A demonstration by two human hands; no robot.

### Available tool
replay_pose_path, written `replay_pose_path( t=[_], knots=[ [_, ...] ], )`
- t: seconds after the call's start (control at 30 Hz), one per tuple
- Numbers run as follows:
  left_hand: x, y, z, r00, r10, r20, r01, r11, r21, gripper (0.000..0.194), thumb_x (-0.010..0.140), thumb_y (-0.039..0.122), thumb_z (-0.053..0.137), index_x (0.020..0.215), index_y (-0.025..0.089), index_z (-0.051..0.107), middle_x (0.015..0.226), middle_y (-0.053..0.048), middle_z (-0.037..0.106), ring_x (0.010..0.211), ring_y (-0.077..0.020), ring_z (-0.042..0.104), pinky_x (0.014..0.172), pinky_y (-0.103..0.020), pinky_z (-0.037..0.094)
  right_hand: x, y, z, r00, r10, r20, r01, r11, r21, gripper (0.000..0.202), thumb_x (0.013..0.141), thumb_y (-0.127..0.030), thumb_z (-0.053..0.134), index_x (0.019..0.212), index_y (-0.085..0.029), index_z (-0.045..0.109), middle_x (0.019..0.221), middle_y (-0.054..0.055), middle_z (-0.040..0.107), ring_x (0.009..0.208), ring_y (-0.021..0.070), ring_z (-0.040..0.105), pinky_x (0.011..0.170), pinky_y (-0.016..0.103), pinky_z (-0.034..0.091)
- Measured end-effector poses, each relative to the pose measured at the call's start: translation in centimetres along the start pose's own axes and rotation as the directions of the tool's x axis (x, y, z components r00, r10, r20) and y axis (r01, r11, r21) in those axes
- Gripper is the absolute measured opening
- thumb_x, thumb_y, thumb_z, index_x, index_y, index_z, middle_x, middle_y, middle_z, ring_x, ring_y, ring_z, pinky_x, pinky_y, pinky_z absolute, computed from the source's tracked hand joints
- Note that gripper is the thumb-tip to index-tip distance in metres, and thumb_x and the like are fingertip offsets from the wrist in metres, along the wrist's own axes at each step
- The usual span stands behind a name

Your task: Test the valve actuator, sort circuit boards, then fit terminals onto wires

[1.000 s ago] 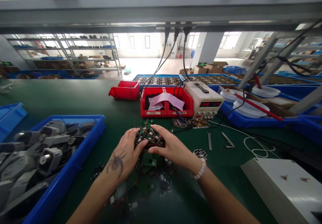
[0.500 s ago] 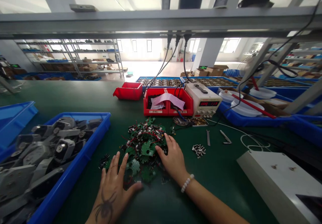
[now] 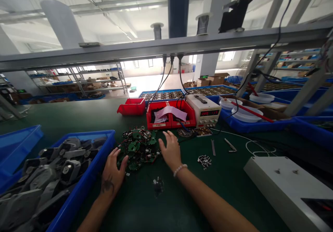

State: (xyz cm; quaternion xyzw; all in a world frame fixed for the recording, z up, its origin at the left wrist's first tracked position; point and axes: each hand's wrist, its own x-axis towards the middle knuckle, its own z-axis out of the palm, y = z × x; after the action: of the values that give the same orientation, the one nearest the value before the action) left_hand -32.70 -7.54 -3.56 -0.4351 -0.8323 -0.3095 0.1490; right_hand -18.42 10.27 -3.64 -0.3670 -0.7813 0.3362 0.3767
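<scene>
Jagged green circuit boards (image 3: 134, 147) lay heaped between left hand (image 3: 112, 174) and right hand (image 3: 171, 151), fingers spread wide. The circuit boards had shifted leftward.

1 head-worn view, facing forward and down, close above the green workbench (image 3: 166, 211)

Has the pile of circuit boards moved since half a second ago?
Yes; the pile of circuit boards has shifted left, judged against the paired red bins behind it.
</scene>
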Motion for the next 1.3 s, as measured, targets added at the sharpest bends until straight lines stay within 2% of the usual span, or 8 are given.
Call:
replay_pose_path(
  t=[0.1,0.17,0.23,0.43,0.73,0.9,1.17,1.3],
  knots=[
    [-2.5,4.6,0.7,0.962,0.255,0.095,-0.25,0.967,-0.054,0.035,0.092,0.042,0.046,0.118,0.023,0.06,0.131,-0.01,0.06,0.13,-0.0237,0.049,0.112,-0.045,0.036,0.2,1.6,-1.4,0.994,0.101,-0.046,-0.098,0.993,0.071,0.05,0.097,-0.031,0.037,0.141,-0.007,0.043,0.143,0.024,0.042,0.136,0.0346,0.036,0.111,0.055,0.028],
    [-3.8,6.9,2.0,0.779,0.558,0.287,-0.567,0.822,-0.058,0.037,0.087,0.038,0.056,0.121,0.025,0.061,0.133,-0.008,0.061,0.133,-0.0268,0.045,0.114,-0.053,0.031,-0.1,1.6,-1.2,0.996,0.072,0.053,-0.08,0.985,0.153,0.047,0.096,-0.033,0.042,0.137,-0.009,0.049,0.128,0.021,0.058,0.121,0.0309,0.055,0.102,0.048,0.043],
    [-3.9,7.6,3.2,0.693,0.629,0.352,-0.664,0.747,-0.027,0.03,0.086,0.029,0.058,0.115,0.026,0.065,0.13,-0.007,0.064,0.131,-0.0269,0.049,0.111,-0.053,0.035,-0.9,0.8,-0.9,0.984,-0.026,0.175,-0.018,0.969,0.246,0.038,0.094,-0.034,0.049,0.124,-0.014,0.061,0.11,0.013,0.07,0.101,0.0241,0.067,0.088,0.036,0.054],
    [-2.7,4.2,3.5,0.814,0.555,0.172,-0.577,0.807,0.129,0.03,0.091,0.011,0.042,0.104,0.017,0.068,0.12,-0.017,0.068,0.119,-0.034,0.059,0.1,-0.061,0.044,-5.7,-0.5,-5.2,0.96,-0.152,0.236,0.069,0.943,0.327,0.02,0.091,-0.022,0.054,0.101,-0.016,0.07,0.098,0.007,0.071,0.089,0.017,0.067,0.08,0.026,0.053],
    [-9.2,7.3,2.9,0.709,0.704,0.044,-0.675,0.696,-0.246,0.021,0.095,0.029,0.045,0.098,0.018,0.063,0.095,-0.009,0.069,0.087,-0.0192,0.069,0.073,-0.029,0.061,-19.1,7.3,-17.6,0.997,0.024,-0.076,-0.03,0.996,-0.087,0.021,0.095,-0.023,0.045,0.095,-0.019,0.066,0.073,0.002,0.069,0.058,0.0152,0.063,0.051,0.024,0.047],
    [-7.6,11.3,6.4,0.685,0.711,0.158,-0.618,0.682,-0.392,0.023,0.094,0.036,0.047,0.097,0.02,0.062,0.101,-0.009,0.067,0.092,-0.0207,0.067,0.077,-0.033,0.06,-22.1,10.5,-17.5,0.944,-0.242,-0.226,0.146,0.918,-0.37,0.022,0.095,-0.018,0.042,0.094,-0.017,0.064,0.082,0.005,0.073,0.07,0.0182,0.069,0.064,0.028,0.052],
    [-3.0,19.3,15.2,0.672,0.685,0.282,-0.545,0.715,-0.438,0.036,0.091,0.037,0.055,0.12,0.016,0.056,0.131,-0.014,0.053,0.122,-0.0297,0.052,0.098,-0.051,0.048,-22.3,10.7,-16.1,0.884,-0.35,-0.311,0.163,0.853,-0.496,0.019,0.092,-0.014,0.042,0.089,-0.015,0.061,0.072,0.004,0.067,0.063,0.0185,0.063,0.063,0.031,0.046],
    [-1.8,21.8,17.5,0.633,0.707,0.316,-0.539,0.695,-0.475,0.025,0.089,0.032,0.06,0.108,0.015,0.062,0.118,-0.009,0.062,0.11,-0.0245,0.059,0.09,-0.046,0.052,-22.4,10.7,-16.4,0.858,-0.382,-0.344,0.152,0.827,-0.541,0.02,0.091,-0.012,0.041,0.085,-0.016,0.059,0.069,0.003,0.064,0.061,0.0166,0.061,0.062,0.029,0.044]
  ],
)
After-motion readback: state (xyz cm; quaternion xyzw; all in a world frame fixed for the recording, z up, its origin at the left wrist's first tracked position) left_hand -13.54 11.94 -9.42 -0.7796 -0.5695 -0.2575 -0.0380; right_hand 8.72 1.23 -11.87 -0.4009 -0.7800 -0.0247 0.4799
